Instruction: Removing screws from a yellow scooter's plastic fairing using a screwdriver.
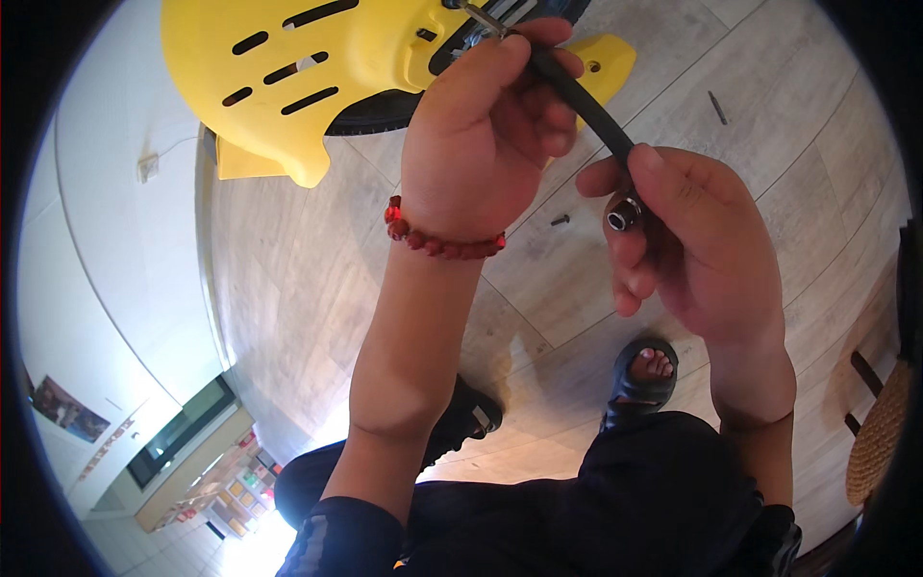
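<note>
A long black-handled tool runs slantwise between my two hands, and a bare metal rod shows at its far end. My left hand, with a red bead bracelet at the wrist, is closed around its upper part by the metal. The thumb and fingers of my right hand pinch the lower end. A small metal socket shows among the right fingers; whether it joins the black handle I cannot tell. Just beyond my left hand is a yellow plastic shell with slots, and a black tyre shows beneath it.
Two small dark pieces, one short like a screw and one longer, lie on the wood-look floor. A woven seat stands at the right edge. White panels line the left. My feet are below my hands.
</note>
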Demonstrator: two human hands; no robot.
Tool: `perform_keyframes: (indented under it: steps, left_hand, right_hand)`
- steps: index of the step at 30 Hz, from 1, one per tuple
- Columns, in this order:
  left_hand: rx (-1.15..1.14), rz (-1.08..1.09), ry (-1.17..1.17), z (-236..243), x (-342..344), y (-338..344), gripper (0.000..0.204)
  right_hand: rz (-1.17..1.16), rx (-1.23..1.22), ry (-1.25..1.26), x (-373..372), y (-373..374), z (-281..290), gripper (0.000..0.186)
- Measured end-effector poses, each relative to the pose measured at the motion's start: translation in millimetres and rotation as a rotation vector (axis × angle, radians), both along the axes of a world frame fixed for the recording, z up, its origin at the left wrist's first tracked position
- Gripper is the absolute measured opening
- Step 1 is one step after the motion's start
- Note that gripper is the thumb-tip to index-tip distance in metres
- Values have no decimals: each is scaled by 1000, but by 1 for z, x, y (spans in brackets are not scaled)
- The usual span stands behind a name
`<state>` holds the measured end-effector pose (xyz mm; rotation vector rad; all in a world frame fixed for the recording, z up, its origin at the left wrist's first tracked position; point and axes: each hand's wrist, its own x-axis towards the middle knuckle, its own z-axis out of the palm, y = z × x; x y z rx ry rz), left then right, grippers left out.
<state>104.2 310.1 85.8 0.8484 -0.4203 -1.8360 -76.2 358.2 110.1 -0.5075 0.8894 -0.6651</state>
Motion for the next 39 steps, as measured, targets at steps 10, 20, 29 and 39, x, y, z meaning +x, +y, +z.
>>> perform_keyframes:
  steps: [10,20,29,39]
  left_hand:
    - [-30,-14,-31,-2,-1,-2,28]
    - [-32,40,64,10,-12,2,26]
    - [-143,-101,69,-13,4,-7,22]
    - [-97,-71,56,-11,6,-3,22]
  right_hand:
    - [-247,-1029,667,14,9,-14,34]
    - [-32,-285,233,0,3,0,40]
    - [-133,-1439,1018,5,6,-7,61]
    - [-241,-1640,1178,16,6,-12,58]
